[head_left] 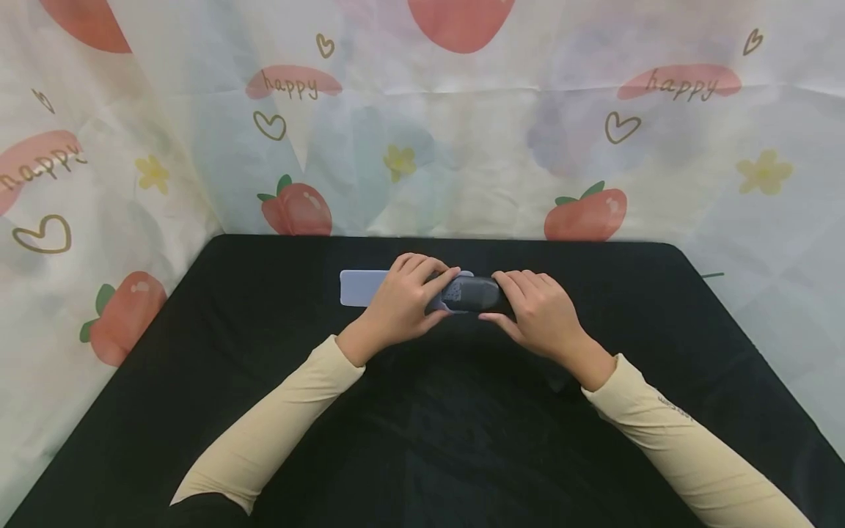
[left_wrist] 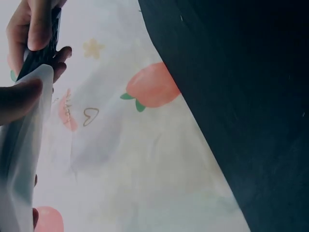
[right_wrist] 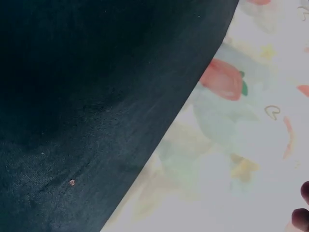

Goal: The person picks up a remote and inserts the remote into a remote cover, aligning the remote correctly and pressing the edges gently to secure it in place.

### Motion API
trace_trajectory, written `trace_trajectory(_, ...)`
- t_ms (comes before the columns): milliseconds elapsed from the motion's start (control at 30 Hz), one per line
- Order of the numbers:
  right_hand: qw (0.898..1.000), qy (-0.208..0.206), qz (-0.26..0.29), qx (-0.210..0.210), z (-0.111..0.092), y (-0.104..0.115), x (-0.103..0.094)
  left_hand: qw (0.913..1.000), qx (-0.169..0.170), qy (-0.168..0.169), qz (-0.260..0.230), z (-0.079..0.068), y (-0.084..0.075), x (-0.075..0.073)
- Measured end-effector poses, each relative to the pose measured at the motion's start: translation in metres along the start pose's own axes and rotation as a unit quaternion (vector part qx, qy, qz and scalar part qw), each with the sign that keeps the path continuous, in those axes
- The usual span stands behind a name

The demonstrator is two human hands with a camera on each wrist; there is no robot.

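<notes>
In the head view a pale blue translucent sleeve [head_left: 361, 287] lies lengthwise across the far part of the table. My left hand [head_left: 405, 301] grips it near its right end, thumb along the near edge. From that end sticks a black remote control [head_left: 480, 294], partly inside the sleeve. My right hand [head_left: 544, 312] holds the remote's right end, fingers over the far edge and thumb at the near one. The left wrist view shows the sleeve [left_wrist: 26, 159] around the remote control [left_wrist: 42, 55]. Only fingertips [right_wrist: 301, 219] show in the right wrist view.
A black cloth covers the table [head_left: 449, 411], its far edge just beyond my hands. Behind and to the left hangs a pale curtain [head_left: 462, 161] printed with fruit, hearts and flowers. A small pinkish speck [right_wrist: 72, 182] lies on the black cloth.
</notes>
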State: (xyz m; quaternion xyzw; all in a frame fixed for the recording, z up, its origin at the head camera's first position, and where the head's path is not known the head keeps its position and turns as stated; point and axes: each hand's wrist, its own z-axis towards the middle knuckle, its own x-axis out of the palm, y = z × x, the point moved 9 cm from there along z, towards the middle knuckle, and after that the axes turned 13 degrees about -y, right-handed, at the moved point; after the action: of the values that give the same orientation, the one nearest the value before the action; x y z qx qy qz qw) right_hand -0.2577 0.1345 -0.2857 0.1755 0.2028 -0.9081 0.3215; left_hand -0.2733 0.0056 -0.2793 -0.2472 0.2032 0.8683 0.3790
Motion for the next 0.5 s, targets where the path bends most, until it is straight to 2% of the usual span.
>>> trace_trajectory(133, 1.000, -0.012, -0.003, -0.007, 0.002, 0.004, -0.007, 0.9995, -0.021, -0.006, -0.021, -0.003, -0.001, -0.004)
trace_trajectory(267, 0.999, -0.034, -0.009, -0.025, 0.000, 0.008, -0.017, 0.9997, -0.015, -0.006, -0.018, -0.006, -0.006, -0.009)
trace_trajectory(400, 0.997, -0.064, 0.002, -0.045, -0.001, 0.014, -0.027, 1.0000, -0.006, -0.003, 0.005, -0.009, -0.011, -0.014)
trace_trajectory(500, 0.995, -0.082, 0.006, -0.061, -0.002, 0.018, -0.032, 0.9992, 0.004, 0.002, 0.039, -0.010, -0.015, -0.015)
